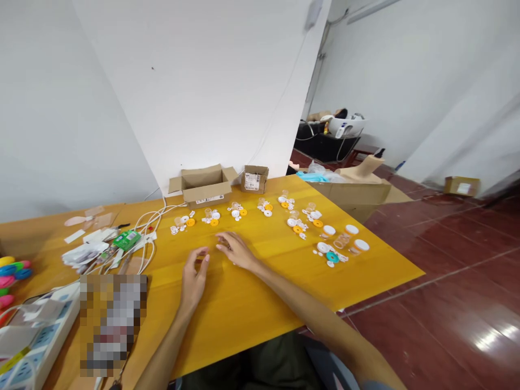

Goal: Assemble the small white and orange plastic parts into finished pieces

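Over the middle of the yellow tabletop (252, 292), my left hand (195, 273) is held with its fingers curved and apart, nothing in it. My right hand (235, 249) faces it from the right, fingers bent and spread, also holding nothing. Beyond them lie small groups of parts: clear plastic cups, white discs, small white pieces and orange rings (214, 222). One group at the right has a teal ring (332, 257). Near it stand white-lidded clear jars (329, 231) with an orange band, and a clear jar (342, 240) lies on its side.
An open cardboard box (207, 195) and a smaller box (254, 180) stand by the wall. Left are white cables (152, 227), a green packet (127, 240), a power strip (52, 325) and colourful balls (8, 279). Past the table's right edge sits a large carton (349, 197).
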Motion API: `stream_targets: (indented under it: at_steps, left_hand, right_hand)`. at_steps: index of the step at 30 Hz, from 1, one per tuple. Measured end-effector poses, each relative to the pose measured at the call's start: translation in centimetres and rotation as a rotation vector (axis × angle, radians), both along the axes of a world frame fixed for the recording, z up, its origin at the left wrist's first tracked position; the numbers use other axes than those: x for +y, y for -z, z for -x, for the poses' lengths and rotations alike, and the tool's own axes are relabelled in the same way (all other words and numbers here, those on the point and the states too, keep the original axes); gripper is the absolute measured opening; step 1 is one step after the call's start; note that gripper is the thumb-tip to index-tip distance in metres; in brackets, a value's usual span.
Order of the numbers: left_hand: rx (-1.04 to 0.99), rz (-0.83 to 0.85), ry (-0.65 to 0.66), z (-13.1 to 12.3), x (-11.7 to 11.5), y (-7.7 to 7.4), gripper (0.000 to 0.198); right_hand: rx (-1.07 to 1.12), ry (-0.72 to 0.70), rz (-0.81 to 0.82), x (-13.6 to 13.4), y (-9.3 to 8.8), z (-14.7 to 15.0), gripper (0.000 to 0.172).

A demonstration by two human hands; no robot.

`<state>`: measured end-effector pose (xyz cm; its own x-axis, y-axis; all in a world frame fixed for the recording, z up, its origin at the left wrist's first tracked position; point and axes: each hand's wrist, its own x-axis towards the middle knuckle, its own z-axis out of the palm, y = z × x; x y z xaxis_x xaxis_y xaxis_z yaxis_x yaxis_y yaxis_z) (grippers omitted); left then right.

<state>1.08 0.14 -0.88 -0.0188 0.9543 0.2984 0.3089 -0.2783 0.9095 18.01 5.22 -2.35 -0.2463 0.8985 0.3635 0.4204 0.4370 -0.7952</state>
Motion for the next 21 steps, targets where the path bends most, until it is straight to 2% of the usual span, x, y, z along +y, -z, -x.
stream_targets:
  at_steps: [3, 6, 10, 14, 16, 21]
  left_hand:
    - [0.065, -0.071, -0.045, 0.2, -0.1, 0.2, 0.034]
    - [0.179, -0.162, -0.061, 0.2, -0.4, 0.4, 0.030]
    - [0.406, -0.310, 0.034, -0.3, -1.0, 0.5, 0.026]
    - [0.671, -0.374, 0.234, -0.9, -1.5, 0.5, 0.034]
    - [0.763, -0.370, 0.289, -1.1, -1.7, 0.5, 0.036]
    - [0.804, -0.342, 0.262, -0.9, -1.8, 0.6, 0.034]
  right_hand:
    - [0.090, -0.053, 0.065, 0.1, -0.1, 1.7, 0.027]
    - [0.276, -0.097, 0.141, 0.4, -0.2, 1.8, 0.029]
    - [0.433, -0.107, 0.167, 0.4, -0.2, 0.2, 0.036]
    - [0.417, -0.109, 0.169, 0.1, 0.2, -1.2, 0.035]
    - [0.378, -0.106, 0.152, -0.2, 0.5, -1.8, 0.031]
    - [0.256, -0.068, 0.080, -1.1, 1.0, -3.2, 0.023]
